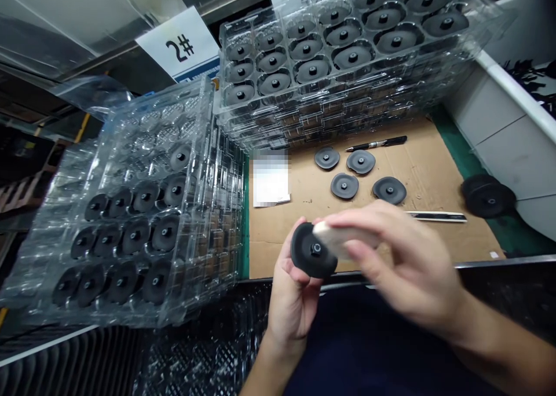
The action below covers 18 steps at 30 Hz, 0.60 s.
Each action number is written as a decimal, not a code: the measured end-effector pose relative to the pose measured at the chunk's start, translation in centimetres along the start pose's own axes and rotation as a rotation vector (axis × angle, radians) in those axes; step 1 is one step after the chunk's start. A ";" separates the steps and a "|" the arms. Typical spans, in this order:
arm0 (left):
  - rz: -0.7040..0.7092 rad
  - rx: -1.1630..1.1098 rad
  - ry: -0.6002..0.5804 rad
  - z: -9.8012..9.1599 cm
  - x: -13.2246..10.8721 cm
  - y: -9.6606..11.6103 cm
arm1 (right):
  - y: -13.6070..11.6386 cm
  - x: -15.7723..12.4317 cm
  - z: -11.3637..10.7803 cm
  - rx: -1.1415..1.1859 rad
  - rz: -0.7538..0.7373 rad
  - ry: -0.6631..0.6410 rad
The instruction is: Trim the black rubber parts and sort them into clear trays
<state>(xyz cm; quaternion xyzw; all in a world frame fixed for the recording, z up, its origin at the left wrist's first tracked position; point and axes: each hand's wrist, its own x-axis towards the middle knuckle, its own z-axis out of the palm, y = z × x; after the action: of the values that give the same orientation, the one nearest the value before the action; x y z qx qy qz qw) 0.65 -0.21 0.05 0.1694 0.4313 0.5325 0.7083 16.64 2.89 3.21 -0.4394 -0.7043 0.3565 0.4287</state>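
My left hand [292,294] grips a black rubber disc [313,250] with a central stud, its face turned toward my right hand. My right hand [403,257] is blurred by motion and pinches a cream-white pad [336,237], which presses against the disc's edge. Four similar black discs [344,186] lie apart on the brown cardboard sheet [434,176] just beyond my hands. Two more dark discs [489,198] lie stacked at the sheet's far right.
Stacked clear plastic trays [339,54] holding discs stand at the back, and another clear tray stack [143,205] stands on the left. A black pen [376,143], a black-and-white strip [436,216], a blurred white paper [271,179] and a "2#" sign [178,44] are nearby.
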 end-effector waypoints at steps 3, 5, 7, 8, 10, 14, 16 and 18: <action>-0.013 0.019 -0.002 0.0 0.0 0.2 | -1.0 0.5 1.5 -0.013 -0.177 -0.093; 0.011 0.018 0.035 -0.1 0.1 0.3 | -1.0 0.8 2.1 0.010 -0.171 -0.229; 0.015 0.016 0.064 -0.1 0.1 0.2 | -0.8 1.4 2.4 -0.009 -0.161 -0.284; 0.006 0.018 0.065 0.1 0.1 0.1 | -0.8 1.7 2.5 -0.046 -0.176 -0.235; -0.024 0.028 0.041 0.4 0.0 0.0 | -0.6 2.1 2.6 -0.122 -0.241 -0.100; -0.013 0.003 0.014 0.4 -0.2 0.5 | 0.0 0.7 1.8 -0.052 -0.298 -0.210; -0.016 -0.005 0.000 0.0 -0.1 0.8 | 0.5 -0.2 1.0 -0.099 -0.197 -0.235; -0.056 0.010 0.029 -0.1 0.0 0.7 | 0.7 -0.2 0.5 -0.254 -0.111 -0.167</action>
<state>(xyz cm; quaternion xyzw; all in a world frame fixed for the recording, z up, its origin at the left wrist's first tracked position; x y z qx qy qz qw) 0.10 0.06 0.49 0.1531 0.4490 0.5128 0.7156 16.44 2.88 2.35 -0.4193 -0.8001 0.2755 0.3288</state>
